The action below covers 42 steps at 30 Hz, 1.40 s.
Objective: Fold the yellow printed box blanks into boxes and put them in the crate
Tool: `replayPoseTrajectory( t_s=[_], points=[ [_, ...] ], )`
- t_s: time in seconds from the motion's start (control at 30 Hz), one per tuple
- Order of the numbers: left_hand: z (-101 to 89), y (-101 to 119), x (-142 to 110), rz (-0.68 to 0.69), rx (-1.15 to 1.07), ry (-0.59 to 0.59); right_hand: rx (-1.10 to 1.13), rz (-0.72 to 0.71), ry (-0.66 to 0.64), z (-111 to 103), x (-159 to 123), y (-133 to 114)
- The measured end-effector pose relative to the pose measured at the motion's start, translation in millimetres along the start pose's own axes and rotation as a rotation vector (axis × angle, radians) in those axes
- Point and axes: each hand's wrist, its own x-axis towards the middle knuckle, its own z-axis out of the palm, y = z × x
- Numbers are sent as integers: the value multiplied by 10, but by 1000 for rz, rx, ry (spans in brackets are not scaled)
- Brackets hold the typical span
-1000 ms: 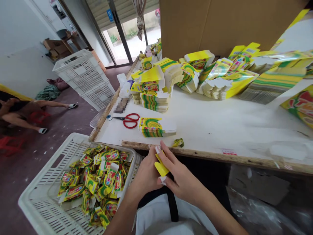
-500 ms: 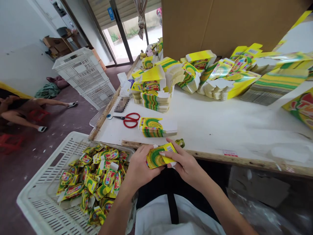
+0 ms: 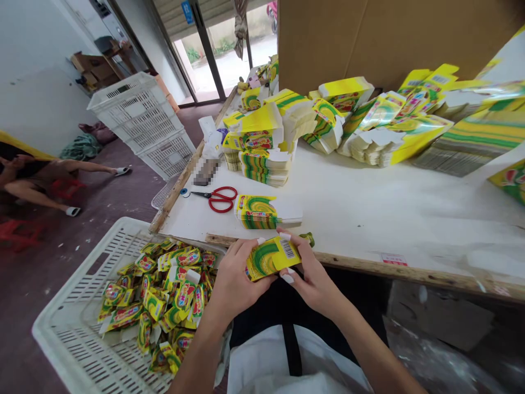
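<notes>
Both my hands hold one small yellow and green carton (image 3: 270,258) just in front of the table's near edge. My left hand (image 3: 234,279) grips its left end, fingers curled round it. My right hand (image 3: 309,273) pinches its right end, where a barcode shows. Just beyond, on the white table (image 3: 369,208), lies a short stack of flat cartons (image 3: 262,212). A white slatted crate (image 3: 69,334) at my lower left holds several folded cartons (image 3: 164,295).
Red-handled scissors (image 3: 217,198) lie left of the stack. Taller piles of flat cartons (image 3: 262,148) fill the table's back, before a big cardboard box (image 3: 369,38). Empty white crates (image 3: 139,126) stand on the floor. Another person's legs (image 3: 49,186) stretch across the floor at far left.
The carton went from edge-on and low near my lap to raised at the table edge and turned face up, its barcode now showing. The camera view shifted slightly.
</notes>
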Motion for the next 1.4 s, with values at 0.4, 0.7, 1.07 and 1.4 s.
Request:
replayPoseTrajectory(
  t_s=[0.4, 0.7, 1.07, 1.4],
  points=[
    [-613, -497, -75, -446, -636, 964, -228, 50, 147, 64, 340, 64],
    [-316, -458, 23, -776, -1327, 835, -576, 179, 174, 73, 1040, 193],
    [304, -132, 41, -576, -1380, 558, -30, 167, -18, 269, 493, -27],
    [381, 39, 61, -404, -1321, 654, 397, 295, 33, 460, 34, -283]
  ],
)
